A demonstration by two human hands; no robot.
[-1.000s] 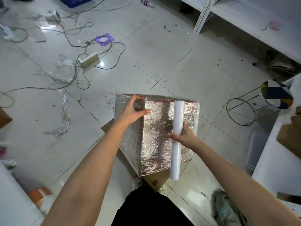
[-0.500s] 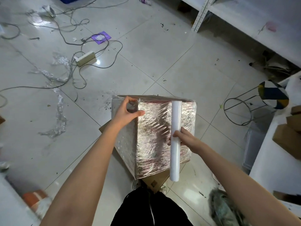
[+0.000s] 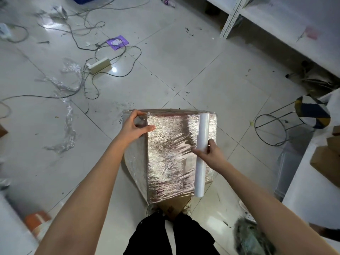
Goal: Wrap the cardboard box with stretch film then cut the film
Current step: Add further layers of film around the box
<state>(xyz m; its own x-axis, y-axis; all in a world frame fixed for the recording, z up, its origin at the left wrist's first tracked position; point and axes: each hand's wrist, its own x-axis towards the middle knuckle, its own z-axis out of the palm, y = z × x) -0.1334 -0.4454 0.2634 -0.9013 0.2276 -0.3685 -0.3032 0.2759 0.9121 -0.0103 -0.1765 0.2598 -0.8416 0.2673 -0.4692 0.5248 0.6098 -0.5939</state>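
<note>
White film roll point(image 3: 202, 155), silvery film-wrapped box point(image 3: 171, 155), purple paper point(image 3: 117, 42), grey floor tiles point(image 3: 184, 61)

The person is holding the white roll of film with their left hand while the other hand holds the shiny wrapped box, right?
Not quite. The head view shows the right hand holding the white roll of film, and the left hand holding the shiny wrapped box.

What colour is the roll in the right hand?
White, plain; the roll shows clearly in the head view.

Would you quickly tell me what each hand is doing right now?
Left hand: pinches the stretch film at the top left corner of the wrapped cardboard box.
Right hand: grips the stretch film roll near its middle.
</note>
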